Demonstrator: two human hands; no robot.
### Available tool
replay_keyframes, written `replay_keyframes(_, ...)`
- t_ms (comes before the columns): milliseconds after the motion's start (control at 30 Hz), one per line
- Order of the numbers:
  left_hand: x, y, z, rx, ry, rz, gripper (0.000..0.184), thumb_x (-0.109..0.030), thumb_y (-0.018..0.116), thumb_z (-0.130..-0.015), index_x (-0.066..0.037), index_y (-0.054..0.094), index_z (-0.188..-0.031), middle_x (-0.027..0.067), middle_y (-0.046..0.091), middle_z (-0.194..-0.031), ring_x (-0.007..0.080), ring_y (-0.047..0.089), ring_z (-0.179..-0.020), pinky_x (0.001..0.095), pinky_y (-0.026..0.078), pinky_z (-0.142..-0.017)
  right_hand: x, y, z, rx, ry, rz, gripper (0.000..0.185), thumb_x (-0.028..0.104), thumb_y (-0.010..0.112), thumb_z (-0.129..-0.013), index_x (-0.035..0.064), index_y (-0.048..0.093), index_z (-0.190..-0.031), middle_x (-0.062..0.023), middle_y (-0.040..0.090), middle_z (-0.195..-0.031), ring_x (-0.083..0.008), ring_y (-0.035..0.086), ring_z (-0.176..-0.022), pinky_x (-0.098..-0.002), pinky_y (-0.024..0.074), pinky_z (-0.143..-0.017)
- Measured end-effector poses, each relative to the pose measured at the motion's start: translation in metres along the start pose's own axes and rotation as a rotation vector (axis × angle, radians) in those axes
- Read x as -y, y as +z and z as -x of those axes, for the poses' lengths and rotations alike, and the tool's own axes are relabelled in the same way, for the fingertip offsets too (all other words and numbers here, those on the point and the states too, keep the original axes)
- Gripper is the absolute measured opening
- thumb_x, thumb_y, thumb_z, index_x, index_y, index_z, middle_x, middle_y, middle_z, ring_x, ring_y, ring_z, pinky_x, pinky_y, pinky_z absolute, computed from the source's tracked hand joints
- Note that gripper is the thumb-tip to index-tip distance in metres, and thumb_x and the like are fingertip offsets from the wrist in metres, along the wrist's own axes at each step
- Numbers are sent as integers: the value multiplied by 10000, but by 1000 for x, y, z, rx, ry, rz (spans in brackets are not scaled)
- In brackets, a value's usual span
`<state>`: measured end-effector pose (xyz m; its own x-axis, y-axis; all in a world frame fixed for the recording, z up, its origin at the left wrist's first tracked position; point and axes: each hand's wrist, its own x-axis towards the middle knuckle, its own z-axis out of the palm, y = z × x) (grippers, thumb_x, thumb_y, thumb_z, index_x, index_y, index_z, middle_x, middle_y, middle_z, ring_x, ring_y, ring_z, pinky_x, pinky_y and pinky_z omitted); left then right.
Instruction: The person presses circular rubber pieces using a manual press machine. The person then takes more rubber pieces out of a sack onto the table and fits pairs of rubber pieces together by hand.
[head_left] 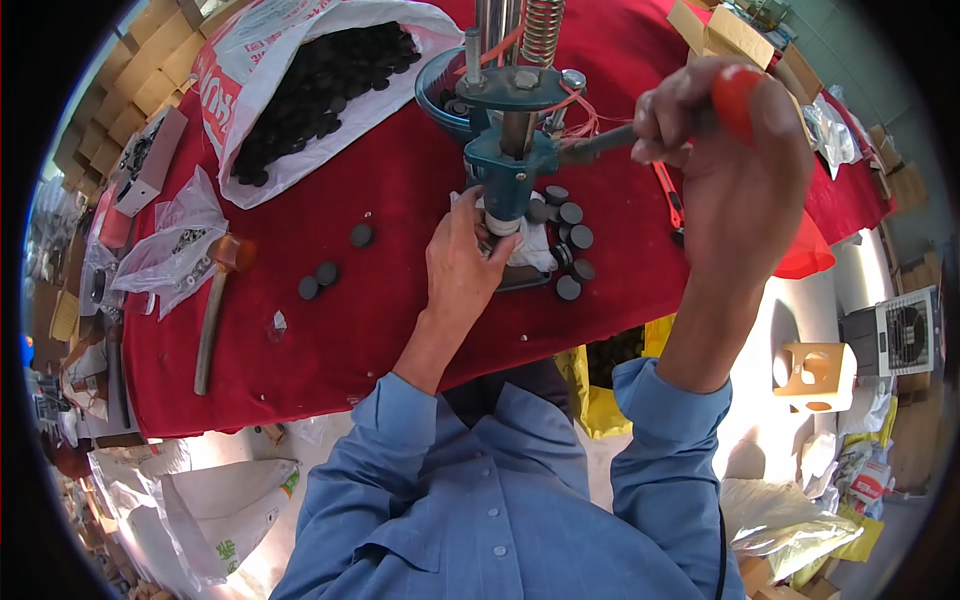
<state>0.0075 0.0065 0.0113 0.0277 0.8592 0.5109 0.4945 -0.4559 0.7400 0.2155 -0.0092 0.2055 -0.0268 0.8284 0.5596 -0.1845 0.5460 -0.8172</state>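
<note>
My right hand (745, 180) is closed around the red knob (737, 103) at the end of the lever (605, 142) of a green hand press (512, 160). My left hand (462, 255) is at the foot of the press, its fingers curled around the spot under the ram (503, 222). Whatever those fingers hold is mostly hidden by the hand and the ram. White cloth (533, 245) lies beside the ram. Several round black discs (570, 213) are scattered just right of the press base, some on edge or leaning together.
A large white sack (345, 165) of black discs (325, 85) lies open at back left. Behind the press stands a blue basket (436, 82). A mallet (213, 310) and a clear bag (180, 245) of small parts rest on the red cloth (330, 365). Boxes surround the table.
</note>
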Motion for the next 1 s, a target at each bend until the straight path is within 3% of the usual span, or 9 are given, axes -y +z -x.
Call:
replay_keyframes(167, 2, -7, 1, -16, 62, -48, 649, -175, 905, -739, -12, 592, -1283, 146, 662, -970, 315, 649, -884, 441, 543, -786, -20, 13, 57, 1, -245, 5, 513, 520, 506, -971, 14, 571, -1030, -150, 512, -864, -322, 546, -861, -473, 498, -761)
replay_keyframes(233, 8, -23, 1, -27, 99, -112, 546, -189, 884, -770, -14, 635, -1223, 154, 680, -1033, 331, 646, -943, 436, 542, -819, -36, 17, 84, -45, -374, 2, 523, 527, 655, -920, 10, 581, -948, -130, 590, -830, -318, 612, -859, -422, 517, -758)
replay_keyframes(267, 15, -38, 1, -29, 94, -137, 473, -191, 867, -793, -16, 662, -1182, 157, 689, -1073, 342, 644, -977, 433, 541, -841, -43, 18, 98, -33, -412, 28, 537, 563, 650, -914, 30, 595, -947, -127, 591, -829, -323, 612, -865, -418, 514, -764)
replay_keyframes(333, 30, -71, -1, -114, 164, -431, 302, -152, 794, -860, -37, 702, -1124, 152, 691, -1157, 352, 631, -1049, 461, 502, -937, -67, 13, 134, -35, -418, 37, 535, 587, 645, -904, 55, 606, -948, -138, 599, -900, -343, 599, -971, -445, 533, -800)
replay_keyframes(433, 66, -102, 5, -78, 58, -784, 336, -116, 770, -864, -52, 710, -1188, 147, 693, -1168, 368, 627, -1073, 465, 504, -917, -77, 19, 145, -85, -404, -4, 510, 568, 643, -900, 63, 612, -956, -147, 600, -961, -353, 573, -1068, -463, 546, -828)
replay_keyframes(667, 92, -100, 11, -44, 58, -548, 349, -79, 790, -832, -39, 742, -1176, 159, 719, -1099, 336, 673, -995, 438, 543, -873, -69, 16, 150, -84, -310, 22, 506, 565, 653, -891, 65, 623, -965, -153, 604, -984, -371, 553, -1161, -492, 554, -880)
replay_keyframes(733, 80, -99, 11, -71, 82, -488, 339, -88, 815, -812, -29, 749, -1139, 153, 732, -1056, 315, 694, -935, 421, 561, -840, -82, 18, 153, -107, -364, -27, 501, 554, 656, -893, 59, 628, -962, -158, 610, -991, -380, 551, -1178, -503, 553, -894)
replay_keyframes(833, 44, -87, 15, -67, -136, -211, 379, -114, 855, -778, -24, 744, -1130, 146, 741, -1021, 288, 708, -858, 404, 576, -785, -84, 17, 152, -118, -388, -26, 496, 539, 654, -902, 46, 632, -949, -168, 620, -995, -382, 556, -1181, -504, 544, -911)
replay_keyframes(1000, 9, -51, 12, 15, -56, -84, 566, -114, 896, -738, -39, 644, -1239, 124, 746, -1014, 252, 709, -827, 372, 574, -734, -50, 11, 134, -44, -298, 94, 503, 514, 639, -926, 11, 638, -951, -176, 640, -981, -373, 596, -1116, -491, 521, -939)
